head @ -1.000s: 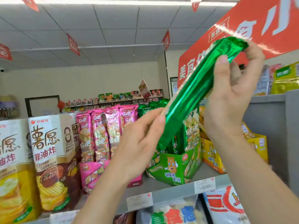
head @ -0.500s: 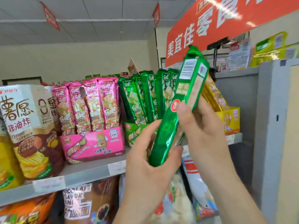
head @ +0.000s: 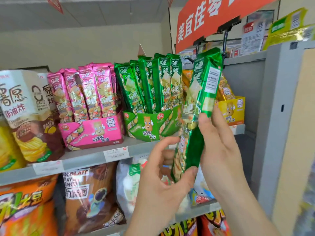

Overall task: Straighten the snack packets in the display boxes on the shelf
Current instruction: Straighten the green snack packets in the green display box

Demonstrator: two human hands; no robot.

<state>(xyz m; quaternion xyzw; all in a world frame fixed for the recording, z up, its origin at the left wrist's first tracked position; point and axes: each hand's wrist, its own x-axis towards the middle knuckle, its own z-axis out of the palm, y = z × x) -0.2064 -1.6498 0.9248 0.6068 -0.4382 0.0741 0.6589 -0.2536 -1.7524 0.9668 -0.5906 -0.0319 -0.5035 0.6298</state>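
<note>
One packet is held clear of green box: lower end pinched by left hand, middle gripped by right hand. Upright reinsertion is judged next.

- The long green foil snack packet has come down from the red hanging sign and now stands almost upright, no longer slanted.
- The right hand has moved from its top end to its middle.
- The left hand has slid down to its bottom end.
</note>
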